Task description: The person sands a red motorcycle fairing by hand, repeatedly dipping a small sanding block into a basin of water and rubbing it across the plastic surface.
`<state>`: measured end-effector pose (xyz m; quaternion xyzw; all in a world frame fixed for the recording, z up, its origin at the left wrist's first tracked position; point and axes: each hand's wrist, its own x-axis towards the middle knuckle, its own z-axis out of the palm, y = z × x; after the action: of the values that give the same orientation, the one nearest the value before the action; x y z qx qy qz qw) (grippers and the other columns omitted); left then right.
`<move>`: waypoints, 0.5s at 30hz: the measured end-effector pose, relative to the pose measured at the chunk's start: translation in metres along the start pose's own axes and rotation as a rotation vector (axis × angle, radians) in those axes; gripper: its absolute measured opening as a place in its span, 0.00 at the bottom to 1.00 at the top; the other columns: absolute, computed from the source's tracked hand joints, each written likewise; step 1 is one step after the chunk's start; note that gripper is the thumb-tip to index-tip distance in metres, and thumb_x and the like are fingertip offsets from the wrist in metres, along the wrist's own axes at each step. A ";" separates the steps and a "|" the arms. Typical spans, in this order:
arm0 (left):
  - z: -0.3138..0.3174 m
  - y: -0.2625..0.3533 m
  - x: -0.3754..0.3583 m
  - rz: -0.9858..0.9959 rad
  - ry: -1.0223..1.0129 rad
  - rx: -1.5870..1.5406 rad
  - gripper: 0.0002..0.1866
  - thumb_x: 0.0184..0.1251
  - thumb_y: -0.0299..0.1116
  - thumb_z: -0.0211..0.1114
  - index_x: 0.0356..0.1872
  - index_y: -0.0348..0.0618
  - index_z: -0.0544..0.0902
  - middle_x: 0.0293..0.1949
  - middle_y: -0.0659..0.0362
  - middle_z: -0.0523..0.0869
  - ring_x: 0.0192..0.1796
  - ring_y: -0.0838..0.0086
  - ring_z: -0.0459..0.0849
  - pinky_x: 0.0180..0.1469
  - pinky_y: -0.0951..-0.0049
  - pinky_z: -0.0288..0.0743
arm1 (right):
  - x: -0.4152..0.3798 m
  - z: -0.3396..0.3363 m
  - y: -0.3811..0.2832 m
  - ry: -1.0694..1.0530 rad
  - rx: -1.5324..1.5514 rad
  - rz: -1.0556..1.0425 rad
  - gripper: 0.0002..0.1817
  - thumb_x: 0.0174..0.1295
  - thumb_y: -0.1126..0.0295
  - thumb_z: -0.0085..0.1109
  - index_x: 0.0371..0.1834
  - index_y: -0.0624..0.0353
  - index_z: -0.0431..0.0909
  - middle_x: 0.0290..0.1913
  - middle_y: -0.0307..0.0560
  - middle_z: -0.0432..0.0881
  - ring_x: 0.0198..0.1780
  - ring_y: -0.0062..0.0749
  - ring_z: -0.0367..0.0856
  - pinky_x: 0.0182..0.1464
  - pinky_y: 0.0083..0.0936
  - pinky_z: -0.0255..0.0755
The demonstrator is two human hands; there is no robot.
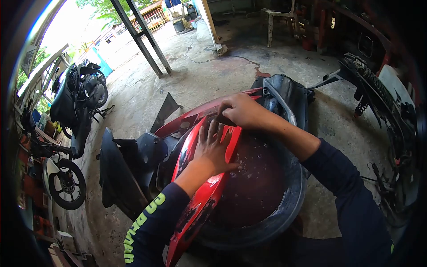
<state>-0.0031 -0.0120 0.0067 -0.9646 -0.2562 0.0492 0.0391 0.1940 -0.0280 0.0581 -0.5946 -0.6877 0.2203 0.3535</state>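
Observation:
A long red panel (207, 189) with dark, worn patches lies tilted across the left side of a round black basin (293, 196). Dark reddish water with bubbles fills the basin. My left hand (211, 151) rests on the panel, its fingers spread over the upper part. Near the panel's top end, my right hand (240, 111) is closed with the fingers curled; whatever it grips is hidden. Behind the hands, another red part (191, 115) lies beside the basin.
Black plastic parts (122, 171) lie left of the basin, with more dark parts (284, 89) behind it. A motorcycle (82, 95) stands at the left. A stripped frame (382, 102) is at the right. A metal post (142, 40) and a chair (282, 20) stand farther back.

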 end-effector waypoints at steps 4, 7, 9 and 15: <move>0.002 0.001 -0.028 0.037 0.051 -0.054 0.63 0.53 0.77 0.69 0.83 0.44 0.61 0.85 0.40 0.50 0.87 0.43 0.39 0.84 0.35 0.32 | -0.016 0.003 0.018 -0.080 -0.100 0.124 0.16 0.59 0.71 0.55 0.45 0.62 0.90 0.44 0.63 0.90 0.49 0.52 0.90 0.56 0.41 0.81; 0.001 0.002 -0.039 0.036 0.039 -0.031 0.61 0.53 0.77 0.68 0.83 0.49 0.62 0.85 0.41 0.50 0.87 0.43 0.39 0.83 0.34 0.32 | -0.026 0.008 0.033 -0.155 -0.145 0.234 0.15 0.57 0.71 0.56 0.41 0.60 0.91 0.44 0.63 0.90 0.50 0.54 0.90 0.56 0.44 0.81; 0.000 0.003 -0.043 0.035 0.031 -0.013 0.61 0.53 0.77 0.68 0.83 0.51 0.63 0.85 0.41 0.50 0.87 0.43 0.38 0.83 0.34 0.31 | -0.031 0.008 0.042 -0.245 -0.187 0.311 0.15 0.57 0.69 0.57 0.42 0.58 0.92 0.45 0.64 0.90 0.51 0.55 0.90 0.56 0.45 0.81; -0.001 0.007 -0.045 0.052 0.001 0.033 0.59 0.54 0.78 0.67 0.82 0.52 0.65 0.86 0.42 0.49 0.88 0.44 0.36 0.83 0.33 0.28 | -0.052 0.035 0.079 -0.372 -0.344 0.322 0.16 0.56 0.68 0.58 0.43 0.57 0.92 0.47 0.63 0.90 0.52 0.58 0.90 0.57 0.46 0.81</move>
<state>-0.0383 -0.0406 0.0103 -0.9701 -0.2304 0.0540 0.0537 0.2227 -0.0586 -0.0334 -0.6967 -0.6648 0.2587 0.0760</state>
